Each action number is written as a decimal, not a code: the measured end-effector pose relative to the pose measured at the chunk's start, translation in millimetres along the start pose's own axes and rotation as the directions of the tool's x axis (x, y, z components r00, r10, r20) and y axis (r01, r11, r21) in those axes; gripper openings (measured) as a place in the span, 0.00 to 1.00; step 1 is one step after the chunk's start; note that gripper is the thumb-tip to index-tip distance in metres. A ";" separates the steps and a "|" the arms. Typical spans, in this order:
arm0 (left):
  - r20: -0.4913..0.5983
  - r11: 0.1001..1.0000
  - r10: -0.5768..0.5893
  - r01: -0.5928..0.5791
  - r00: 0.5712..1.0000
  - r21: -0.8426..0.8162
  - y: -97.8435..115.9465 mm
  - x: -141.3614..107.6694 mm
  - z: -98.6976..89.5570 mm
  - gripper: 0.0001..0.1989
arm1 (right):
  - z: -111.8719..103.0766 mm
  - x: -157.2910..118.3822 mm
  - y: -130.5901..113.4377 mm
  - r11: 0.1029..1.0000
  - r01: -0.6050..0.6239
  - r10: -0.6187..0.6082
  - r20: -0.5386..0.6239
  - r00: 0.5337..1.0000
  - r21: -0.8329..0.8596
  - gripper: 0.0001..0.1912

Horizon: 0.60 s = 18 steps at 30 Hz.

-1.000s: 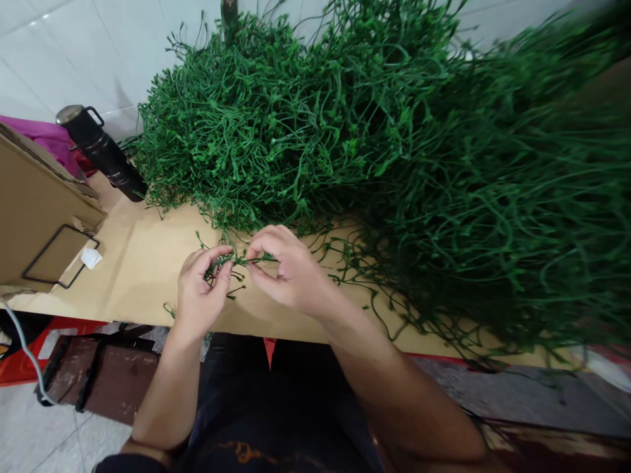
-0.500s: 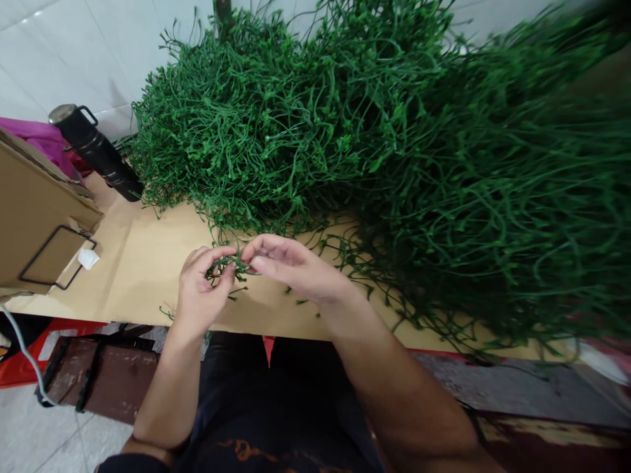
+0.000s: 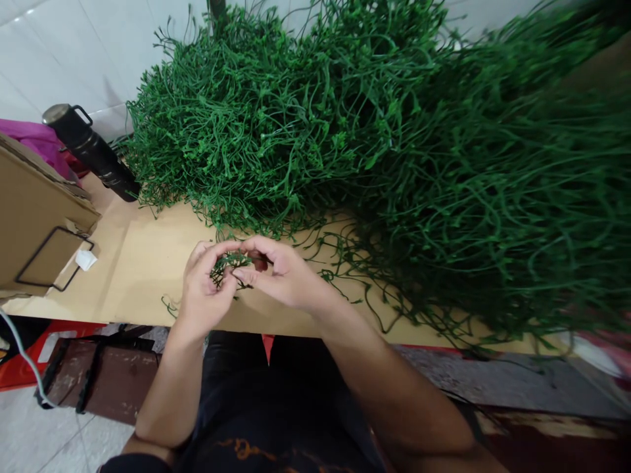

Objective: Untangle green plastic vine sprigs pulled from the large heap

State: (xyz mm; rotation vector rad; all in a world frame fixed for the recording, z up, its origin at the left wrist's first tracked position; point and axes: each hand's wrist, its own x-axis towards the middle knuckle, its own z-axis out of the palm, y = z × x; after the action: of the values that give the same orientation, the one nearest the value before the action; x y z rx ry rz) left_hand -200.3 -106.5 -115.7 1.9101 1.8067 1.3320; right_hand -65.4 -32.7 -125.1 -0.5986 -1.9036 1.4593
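Note:
My left hand (image 3: 206,279) is closed on a small green artificial plant piece (image 3: 227,266) with thin branching stems. Against it, at the same piece, my right hand (image 3: 279,270) has its thumb and fingers pinched together; the fingertips of both hands meet. Part of the piece is hidden behind my fingers. Just beyond my hands a large heap of green plastic stems (image 3: 256,131) covers the back and right of the table. Several loose stems (image 3: 340,249) lie to the right of my right hand on the tan tabletop (image 3: 142,256).
A black flask (image 3: 91,151) leans at the back left, touching the heap. Left of it stand a cardboard box (image 3: 39,217) and a black wire frame (image 3: 54,259) with a white scrap (image 3: 85,260). Below the table edge is a brown case (image 3: 108,378).
My right hand has closed in on my left, and the fingertips now meet around the plant piece. The view has shifted slightly.

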 end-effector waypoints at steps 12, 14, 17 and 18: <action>-0.060 0.996 -0.084 0.082 0.995 -0.027 -6.3 -3.4 1.6 0.15 | -6.9 -5.2 8.5 0.989 0.082 -0.100 -0.154 0.983 -0.121 0.06; -0.054 0.996 -0.085 0.086 0.995 0.018 -4.3 -2.7 0.1 0.11 | -9.2 -6.5 9.7 0.982 0.078 -0.110 -0.180 0.978 -0.174 0.06; -0.031 0.994 -0.081 0.083 0.996 0.069 -2.3 -1.7 -1.9 0.09 | -13.9 -7.8 10.4 0.964 0.099 -0.150 -0.198 0.969 -0.246 0.05; -0.026 0.993 -0.083 0.085 0.996 0.079 -2.1 -1.5 -2.3 0.08 | -15.4 -8.1 10.3 0.959 0.105 -0.162 -0.206 0.965 -0.263 0.05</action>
State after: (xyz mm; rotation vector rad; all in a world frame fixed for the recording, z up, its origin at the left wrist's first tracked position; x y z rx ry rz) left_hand -203.2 -108.2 -116.5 1.8419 1.9562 1.2770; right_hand -48.9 -25.3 -134.4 -0.7041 -1.9193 1.0261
